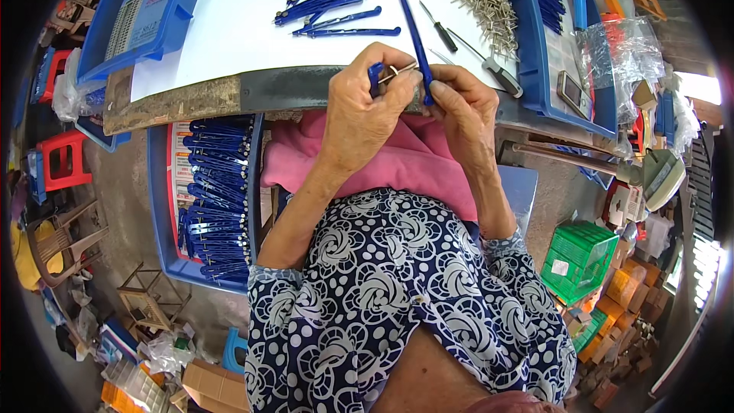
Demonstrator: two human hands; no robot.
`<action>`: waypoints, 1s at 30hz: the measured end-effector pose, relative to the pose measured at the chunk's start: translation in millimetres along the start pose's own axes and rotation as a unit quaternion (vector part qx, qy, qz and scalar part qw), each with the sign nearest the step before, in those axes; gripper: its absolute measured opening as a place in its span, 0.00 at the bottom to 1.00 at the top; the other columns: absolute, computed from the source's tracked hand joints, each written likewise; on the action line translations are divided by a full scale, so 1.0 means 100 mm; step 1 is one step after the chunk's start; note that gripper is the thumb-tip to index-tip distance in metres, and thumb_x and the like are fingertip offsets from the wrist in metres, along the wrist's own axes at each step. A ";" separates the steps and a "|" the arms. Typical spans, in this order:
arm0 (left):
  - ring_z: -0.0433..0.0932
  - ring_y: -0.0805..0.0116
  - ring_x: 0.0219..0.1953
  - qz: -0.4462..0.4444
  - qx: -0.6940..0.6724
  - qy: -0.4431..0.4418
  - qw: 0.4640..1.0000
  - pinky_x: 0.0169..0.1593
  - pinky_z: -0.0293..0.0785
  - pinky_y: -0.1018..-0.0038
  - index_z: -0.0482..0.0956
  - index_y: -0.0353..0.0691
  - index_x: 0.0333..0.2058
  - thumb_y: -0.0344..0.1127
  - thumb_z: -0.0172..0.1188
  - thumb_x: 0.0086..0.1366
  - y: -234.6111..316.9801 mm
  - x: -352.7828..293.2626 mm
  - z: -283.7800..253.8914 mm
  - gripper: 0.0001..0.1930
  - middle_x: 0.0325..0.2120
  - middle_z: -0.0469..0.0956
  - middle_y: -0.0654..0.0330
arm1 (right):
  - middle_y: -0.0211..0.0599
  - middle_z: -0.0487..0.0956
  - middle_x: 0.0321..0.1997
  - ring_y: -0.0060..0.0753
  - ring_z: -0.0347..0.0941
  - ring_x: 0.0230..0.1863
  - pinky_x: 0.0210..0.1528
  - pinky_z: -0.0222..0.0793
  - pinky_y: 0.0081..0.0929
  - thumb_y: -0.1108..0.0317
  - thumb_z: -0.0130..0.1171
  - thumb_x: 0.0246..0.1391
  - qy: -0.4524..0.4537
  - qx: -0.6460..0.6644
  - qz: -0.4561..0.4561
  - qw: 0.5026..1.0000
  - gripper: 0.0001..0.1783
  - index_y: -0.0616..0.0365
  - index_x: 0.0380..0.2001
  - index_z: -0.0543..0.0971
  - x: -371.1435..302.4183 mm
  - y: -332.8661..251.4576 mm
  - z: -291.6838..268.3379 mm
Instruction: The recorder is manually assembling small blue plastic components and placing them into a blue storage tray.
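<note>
My right hand (466, 107) pinches the lower end of a long, narrow dark-blue strip (411, 27) between thumb and fingers, and the strip stands up and away over the table edge. Close on its left, my left hand (363, 103) is closed with thumb against fingers. From it sticks a small shiny metal piece (401, 71) that points toward the strip. A short dark-blue piece (375, 76) also shows in the left fingers; its full shape is hidden. Beyond my hands lies a loose pile of similar blue strips (329, 0), with a heap of small metal parts (480, 0) to its right.
A black-handled screwdriver (443, 37) and a grey-handled screwdriver (502, 78) lie right of my hands. Blue trays flank the white tabletop (222, 38); the right tray (535, 69) holds a phone (572, 92). Below left, a blue crate (159, 206) holds many blue pieces. A pink cloth (306, 153) covers my lap.
</note>
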State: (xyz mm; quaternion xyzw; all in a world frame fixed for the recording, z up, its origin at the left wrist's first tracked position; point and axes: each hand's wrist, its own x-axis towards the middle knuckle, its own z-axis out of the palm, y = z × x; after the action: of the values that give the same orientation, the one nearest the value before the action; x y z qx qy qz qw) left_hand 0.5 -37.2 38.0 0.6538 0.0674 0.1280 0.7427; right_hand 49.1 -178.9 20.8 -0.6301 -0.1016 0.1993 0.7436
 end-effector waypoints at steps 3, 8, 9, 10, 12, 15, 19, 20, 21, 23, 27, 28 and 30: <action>0.68 0.79 0.22 0.052 0.081 -0.005 0.995 0.27 0.65 0.82 0.72 0.33 0.34 0.26 0.57 0.53 0.09 0.03 -0.02 0.08 0.22 0.73 0.61 | 0.32 0.74 0.26 0.17 0.65 0.23 0.27 0.62 0.13 0.74 0.49 0.50 -0.002 -0.004 0.005 1.000 0.12 0.70 0.36 0.74 0.01 -0.07 -0.03; 0.72 0.60 0.25 0.119 0.231 -0.029 0.965 0.29 0.68 0.72 0.70 0.33 0.34 0.24 0.57 0.50 0.17 0.03 -0.04 0.11 0.26 0.73 0.51 | 0.31 0.75 0.27 0.14 0.66 0.27 0.29 0.61 0.12 0.76 0.48 0.46 -0.048 -0.157 0.037 0.986 0.10 0.68 0.33 0.76 0.02 -0.30 -0.10; 0.69 0.70 0.24 0.129 0.285 -0.031 0.949 0.28 0.66 0.77 0.71 0.34 0.34 0.23 0.57 0.50 0.15 0.03 -0.04 0.11 0.24 0.71 0.55 | 0.31 0.75 0.27 0.14 0.66 0.27 0.29 0.61 0.11 0.77 0.48 0.46 -0.087 -0.204 0.024 0.975 0.10 0.68 0.32 0.75 0.02 -0.34 -0.12; 0.66 0.80 0.23 0.139 0.339 -0.033 0.930 0.26 0.64 0.81 0.72 0.34 0.34 0.22 0.58 0.51 0.14 0.01 -0.04 0.10 0.22 0.69 0.60 | 0.31 0.75 0.27 0.13 0.65 0.27 0.29 0.60 0.11 0.78 0.49 0.45 -0.126 -0.250 0.011 0.960 0.10 0.68 0.32 0.75 0.01 -0.37 -0.13; 0.65 0.77 0.21 0.137 0.322 -0.047 0.935 0.24 0.63 0.79 0.71 0.33 0.32 0.23 0.57 0.52 0.16 -0.02 -0.03 0.08 0.20 0.67 0.59 | 0.30 0.74 0.26 0.14 0.64 0.26 0.27 0.58 0.11 0.80 0.48 0.44 -0.133 -0.265 -0.011 0.955 0.09 0.69 0.31 0.75 0.02 -0.43 -0.18; 0.63 0.78 0.19 -0.041 0.219 -0.139 0.965 0.24 0.61 0.80 0.69 0.33 0.29 0.27 0.56 0.54 0.23 -0.04 -0.04 0.06 0.18 0.67 0.63 | 0.27 0.73 0.24 0.13 0.62 0.25 0.24 0.56 0.13 0.81 0.48 0.43 -0.206 -0.260 -0.017 0.943 0.08 0.68 0.27 0.76 0.07 -0.50 -0.22; 0.66 0.79 0.20 -0.134 0.120 -0.171 0.969 0.24 0.62 0.82 0.69 0.34 0.29 0.27 0.56 0.55 0.19 0.00 -0.04 0.05 0.20 0.69 0.65 | 0.27 0.73 0.25 0.13 0.63 0.24 0.24 0.57 0.12 0.80 0.48 0.44 -0.201 -0.221 0.021 0.954 0.08 0.66 0.28 0.77 0.16 -0.53 -0.23; 0.68 0.79 0.21 -0.140 0.013 -0.160 0.977 0.25 0.63 0.83 0.69 0.35 0.29 0.26 0.57 0.55 0.12 -0.03 -0.02 0.05 0.21 0.70 0.64 | 0.27 0.73 0.25 0.12 0.63 0.23 0.23 0.57 0.12 0.78 0.49 0.46 -0.202 -0.212 0.025 0.956 0.07 0.65 0.28 0.77 0.19 -0.51 -0.22; 0.69 0.78 0.22 -0.145 -0.094 -0.147 0.974 0.26 0.64 0.84 0.69 0.35 0.29 0.26 0.57 0.55 0.05 -0.04 -0.01 0.05 0.22 0.71 0.63 | 0.27 0.73 0.25 0.11 0.63 0.23 0.23 0.57 0.11 0.76 0.50 0.48 -0.203 -0.203 0.029 0.958 0.07 0.65 0.29 0.77 0.22 -0.49 -0.22; 0.71 0.77 0.24 -0.152 -0.120 -0.121 0.974 0.27 0.65 0.85 0.70 0.34 0.31 0.26 0.57 0.56 -0.09 -0.05 -0.01 0.06 0.22 0.72 0.62 | 0.27 0.73 0.25 0.11 0.63 0.23 0.23 0.58 0.11 0.73 0.50 0.50 -0.181 -0.140 0.024 0.973 0.08 0.65 0.30 0.77 0.28 -0.37 -0.26; 0.71 0.76 0.27 -0.200 -0.261 -0.040 0.944 0.31 0.65 0.85 0.71 0.30 0.37 0.26 0.56 0.56 -0.16 -0.03 -0.01 0.10 0.23 0.74 0.59 | 0.27 0.73 0.24 0.13 0.65 0.25 0.26 0.59 0.12 0.68 0.50 0.52 -0.030 -0.195 0.000 0.980 0.11 0.66 0.34 0.76 0.45 -0.15 -0.51; 0.71 0.76 0.27 -0.202 -0.261 -0.040 0.943 0.31 0.65 0.85 0.71 0.30 0.37 0.26 0.56 0.56 -0.16 -0.01 -0.02 0.10 0.23 0.74 0.59 | 0.28 0.73 0.24 0.15 0.65 0.25 0.27 0.60 0.13 0.69 0.50 0.52 0.052 -0.278 -0.034 0.959 0.11 0.66 0.34 0.75 0.49 -0.06 -0.60; 0.70 0.78 0.24 -0.256 -0.323 -0.041 0.910 0.28 0.64 0.87 0.72 0.28 0.36 0.26 0.55 0.57 -0.21 0.00 -0.07 0.09 0.22 0.75 0.58 | 0.28 0.72 0.24 0.17 0.63 0.23 0.26 0.59 0.14 0.71 0.51 0.51 0.073 -0.323 -0.072 0.941 0.10 0.66 0.34 0.75 0.49 0.12 -0.69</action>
State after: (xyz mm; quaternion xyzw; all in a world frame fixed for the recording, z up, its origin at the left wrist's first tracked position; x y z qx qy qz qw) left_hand 1.1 -32.5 15.9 0.3428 0.1565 -0.0788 0.9229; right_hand 119.0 -218.1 -8.2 -0.8403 -0.1514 0.0554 0.5176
